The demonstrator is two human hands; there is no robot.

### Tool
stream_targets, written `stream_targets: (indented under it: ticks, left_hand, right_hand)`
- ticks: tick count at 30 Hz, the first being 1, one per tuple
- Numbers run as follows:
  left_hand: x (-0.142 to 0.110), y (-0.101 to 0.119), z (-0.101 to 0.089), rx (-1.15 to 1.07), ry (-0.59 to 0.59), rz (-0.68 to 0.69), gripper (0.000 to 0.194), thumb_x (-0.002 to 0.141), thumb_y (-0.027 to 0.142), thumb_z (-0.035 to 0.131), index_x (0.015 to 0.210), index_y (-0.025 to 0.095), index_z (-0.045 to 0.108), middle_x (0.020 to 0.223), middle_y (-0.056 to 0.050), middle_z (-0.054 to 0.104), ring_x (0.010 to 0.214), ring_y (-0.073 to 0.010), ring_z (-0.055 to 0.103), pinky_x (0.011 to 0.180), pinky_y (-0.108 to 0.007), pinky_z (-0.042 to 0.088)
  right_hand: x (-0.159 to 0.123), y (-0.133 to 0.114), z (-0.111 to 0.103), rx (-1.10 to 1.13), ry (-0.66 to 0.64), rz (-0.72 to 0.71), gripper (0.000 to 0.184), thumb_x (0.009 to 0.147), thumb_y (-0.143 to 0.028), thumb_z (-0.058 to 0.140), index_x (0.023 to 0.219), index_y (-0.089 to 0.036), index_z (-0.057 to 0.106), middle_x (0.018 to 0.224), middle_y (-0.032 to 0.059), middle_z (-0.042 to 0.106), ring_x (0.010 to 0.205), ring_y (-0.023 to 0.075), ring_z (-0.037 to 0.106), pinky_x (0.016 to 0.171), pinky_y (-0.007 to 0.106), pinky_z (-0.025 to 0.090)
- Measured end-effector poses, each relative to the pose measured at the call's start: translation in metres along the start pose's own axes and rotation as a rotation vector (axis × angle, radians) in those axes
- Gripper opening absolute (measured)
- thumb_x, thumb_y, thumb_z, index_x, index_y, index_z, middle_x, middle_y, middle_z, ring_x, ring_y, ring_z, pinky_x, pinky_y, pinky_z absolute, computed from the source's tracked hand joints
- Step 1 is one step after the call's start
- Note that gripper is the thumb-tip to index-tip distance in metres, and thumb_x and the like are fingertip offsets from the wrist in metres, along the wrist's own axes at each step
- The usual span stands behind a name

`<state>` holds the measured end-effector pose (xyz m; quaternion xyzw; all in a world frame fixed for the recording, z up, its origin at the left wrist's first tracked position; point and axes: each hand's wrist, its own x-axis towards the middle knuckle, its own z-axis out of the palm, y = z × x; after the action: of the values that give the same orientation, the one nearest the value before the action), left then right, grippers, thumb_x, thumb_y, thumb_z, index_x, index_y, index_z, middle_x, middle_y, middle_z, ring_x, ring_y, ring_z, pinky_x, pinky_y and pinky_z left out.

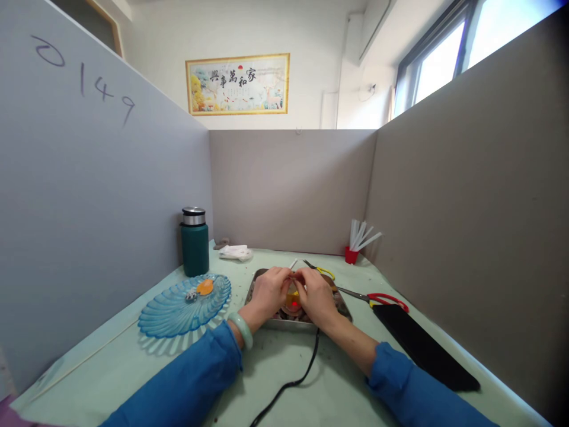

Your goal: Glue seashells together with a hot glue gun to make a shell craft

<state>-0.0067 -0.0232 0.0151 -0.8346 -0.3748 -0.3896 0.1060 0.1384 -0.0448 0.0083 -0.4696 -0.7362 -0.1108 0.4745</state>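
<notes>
Over a metal tray (284, 325) my left hand (272, 290) and my right hand (315, 295) meet at the fingertips. Both are closed in a pinch, and whatever sits between the fingers is too small and too covered to name. A short white stick (294, 263) pokes up just behind the fingertips; whether either hand touches it I cannot tell. Below the hands, a yellow-orange part with a glowing red spot (294, 304) shows in the tray, partly hidden. A black cord (306, 373) runs from the tray's near side toward the table's front edge.
Left stands a blue fluted plate (169, 308) bearing an orange piece (205, 287) and a silvery piece (191, 295). Behind are a green bottle (194, 249) and white packets (235, 253). Rightward lie yellow-handled pliers (326, 272), red-handled scissors (386, 299), a black slab (427, 347) and a red cup (351, 255) of white sticks.
</notes>
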Motion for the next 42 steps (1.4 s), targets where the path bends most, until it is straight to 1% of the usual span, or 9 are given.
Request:
stream_targets:
  ticks: [10, 16, 23, 27, 30, 35, 42]
  left_hand:
    - [0.0002, -0.0012, 0.0008, 0.0, 0.008, 0.02, 0.016, 0.087, 0.017, 0.043, 0.087, 0.019, 0.059, 0.082, -0.004, 0.062, 0.079, -0.0159, 0.056, 0.069, -0.025, 0.041]
    - [0.0011, -0.0025, 0.002, -0.001, 0.007, 0.025, 0.016, 0.087, 0.019, 0.043, 0.085, 0.019, 0.059, 0.079, -0.003, 0.062, 0.077, -0.0151, 0.056, 0.068, -0.024, 0.04]
    - [0.0003, -0.0007, 0.0004, -0.042, 0.008, 0.004, 0.016, 0.087, 0.019, 0.044, 0.085, 0.02, 0.06, 0.08, -0.004, 0.063, 0.077, -0.0156, 0.056, 0.069, -0.024, 0.041]
    - [0.0003, -0.0004, 0.0015, -0.119, 0.017, -0.074, 0.012, 0.085, 0.02, 0.048, 0.089, 0.02, 0.059, 0.086, -0.004, 0.065, 0.08, -0.0157, 0.058, 0.072, -0.025, 0.043]
    - [0.0011, -0.0011, 0.0027, -0.167, 0.015, -0.131, 0.014, 0.083, 0.021, 0.05, 0.094, 0.02, 0.058, 0.089, -0.004, 0.066, 0.081, -0.0158, 0.06, 0.072, -0.025, 0.044]
    - [0.0026, -0.0012, 0.0019, -0.182, -0.006, -0.083, 0.016, 0.085, 0.022, 0.047, 0.09, 0.02, 0.062, 0.091, -0.004, 0.067, 0.084, -0.0166, 0.06, 0.077, -0.027, 0.044]
    - [0.0016, -0.0018, 0.0027, -0.176, 0.033, -0.074, 0.018, 0.087, 0.023, 0.046, 0.089, 0.02, 0.064, 0.088, -0.004, 0.067, 0.083, -0.0166, 0.059, 0.076, -0.027, 0.043]
  right_hand:
    - [-0.0017, 0.0018, 0.0017, -0.114, 0.01, -0.05, 0.012, 0.088, -0.018, 0.046, 0.082, -0.018, 0.056, 0.081, 0.0059, 0.06, 0.078, 0.0194, 0.051, 0.07, 0.03, 0.038]
    - [-0.0016, 0.0021, 0.003, -0.197, 0.004, -0.095, 0.014, 0.088, -0.016, 0.044, 0.082, -0.018, 0.057, 0.081, 0.0066, 0.06, 0.078, 0.0203, 0.051, 0.071, 0.03, 0.037]
    - [-0.0016, 0.0019, 0.0016, -0.104, -0.008, -0.045, 0.011, 0.088, -0.017, 0.045, 0.08, -0.018, 0.054, 0.081, 0.0055, 0.059, 0.078, 0.0193, 0.051, 0.069, 0.029, 0.037]
    - [-0.0019, 0.0016, 0.0014, -0.067, 0.0, -0.041, 0.011, 0.087, -0.017, 0.046, 0.08, -0.018, 0.054, 0.081, 0.0054, 0.058, 0.078, 0.019, 0.05, 0.069, 0.029, 0.038]
    - [-0.0019, 0.0014, 0.0016, -0.057, 0.003, -0.035, 0.01, 0.086, -0.016, 0.046, 0.079, -0.018, 0.054, 0.08, 0.0054, 0.058, 0.077, 0.019, 0.05, 0.069, 0.029, 0.038]
    - [-0.0016, 0.0014, 0.0017, -0.042, -0.004, -0.014, 0.009, 0.084, -0.015, 0.046, 0.08, -0.018, 0.054, 0.081, 0.0055, 0.058, 0.078, 0.0189, 0.051, 0.07, 0.029, 0.038]
    - [-0.0017, 0.0001, 0.0007, -0.033, 0.003, -0.001, 0.009, 0.085, -0.016, 0.047, 0.081, -0.018, 0.054, 0.082, 0.0055, 0.059, 0.078, 0.019, 0.051, 0.07, 0.029, 0.038]
